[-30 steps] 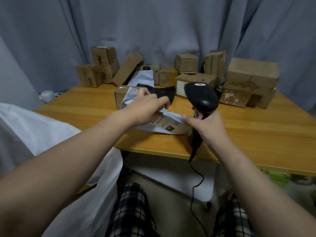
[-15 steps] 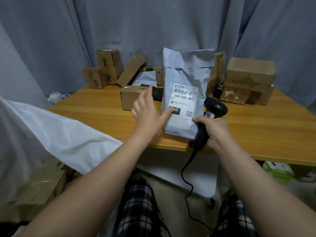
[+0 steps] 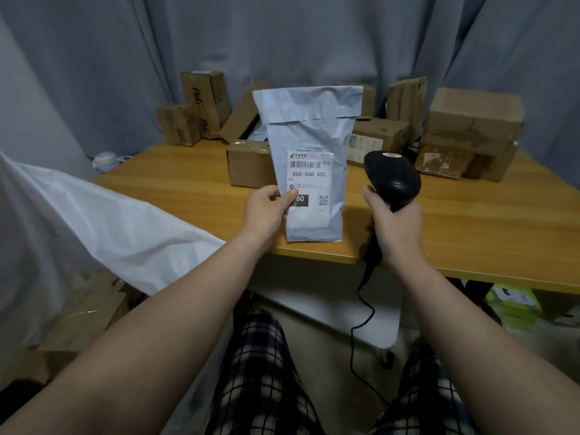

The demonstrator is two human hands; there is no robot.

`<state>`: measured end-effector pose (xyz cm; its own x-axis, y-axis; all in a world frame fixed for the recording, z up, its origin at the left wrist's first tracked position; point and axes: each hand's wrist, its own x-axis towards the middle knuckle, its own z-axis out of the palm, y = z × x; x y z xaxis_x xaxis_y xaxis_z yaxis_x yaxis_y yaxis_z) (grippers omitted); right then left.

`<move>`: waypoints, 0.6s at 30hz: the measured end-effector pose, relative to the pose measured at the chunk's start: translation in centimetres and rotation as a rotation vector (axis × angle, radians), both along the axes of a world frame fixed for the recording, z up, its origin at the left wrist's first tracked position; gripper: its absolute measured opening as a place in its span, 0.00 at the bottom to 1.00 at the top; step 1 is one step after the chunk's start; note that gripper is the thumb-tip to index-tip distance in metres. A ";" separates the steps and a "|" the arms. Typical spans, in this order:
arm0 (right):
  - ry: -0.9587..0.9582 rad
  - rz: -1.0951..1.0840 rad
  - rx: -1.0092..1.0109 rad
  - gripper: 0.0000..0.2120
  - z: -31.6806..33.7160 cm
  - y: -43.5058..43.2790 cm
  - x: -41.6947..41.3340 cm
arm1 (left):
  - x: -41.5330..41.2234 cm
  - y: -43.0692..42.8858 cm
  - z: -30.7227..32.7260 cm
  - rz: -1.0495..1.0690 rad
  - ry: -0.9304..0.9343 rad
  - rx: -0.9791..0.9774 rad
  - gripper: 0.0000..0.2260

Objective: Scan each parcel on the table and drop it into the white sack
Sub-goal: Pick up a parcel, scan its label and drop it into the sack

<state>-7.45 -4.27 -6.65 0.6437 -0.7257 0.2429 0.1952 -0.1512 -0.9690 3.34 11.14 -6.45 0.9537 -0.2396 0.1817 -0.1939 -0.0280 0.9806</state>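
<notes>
Head view: a seated person in checked trousers (image 3: 260,372) faces a wooden table (image 3: 175,189).
Parcel: a grey poly mailer (image 3: 309,133) is held upright above the table's near edge. Its long axis is vertical, its folded flap is at the top, and its bottom edge hangs just over the table's front.
Label: a white shipping label (image 3: 309,183) on the mailer's lower half faces the camera with its print the right way up. The barcode is at the top, with 060-06B-A05 below it.
Left hand: the left hand (image 3: 266,211) pinches the mailer's lower left edge. The thumb lies across the front, on the label's dark square, and the fingers are hidden behind.
Right hand: the right hand (image 3: 397,227) is curled round the handle of a black scanner (image 3: 392,178) over the table's near edge.
Scanner: its head is raised and its top face is towards the camera. It points away, towards the back of the table, and sits apart from the mailer.
Cable: a black cable (image 3: 361,309) hangs from the handle, below the table's front edge.
White sack: the white sack (image 3: 103,227) is draped beside the table's left front corner. Its opening cannot be made out.
Other parcels: brown cardboard boxes (image 3: 474,120) crowd the back of the table. One small box (image 3: 248,166) lies on the table just behind the mailer.
Backdrop: a grey curtain (image 3: 282,42) hangs behind the table.
</notes>
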 end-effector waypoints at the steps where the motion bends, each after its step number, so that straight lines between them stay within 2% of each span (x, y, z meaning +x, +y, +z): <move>1: -0.017 0.026 -0.049 0.15 -0.1 0.2 -0.4 | 0.3 0.2 -0.3 0.015 0.003 0.000 0.07; 5: -0.006 0.190 -0.134 0.18 -0.9 1.1 -1.0 | 1.3 0.6 -1.3 0.080 0.050 -0.030 0.05; 9: 0.010 0.239 -0.136 0.23 -1.1 2.3 -0.8 | 1.6 0.3 -1.5 0.148 0.083 -0.063 0.06; 14: 0.062 0.259 -0.196 0.18 -1.3 3.3 -0.8 | 1.5 0.0 -1.5 0.155 0.112 -0.079 0.04; 18: 0.076 0.249 -0.194 0.17 -1.4 3.6 -0.8 | 1.6 0.1 -1.6 0.163 0.104 -0.074 0.05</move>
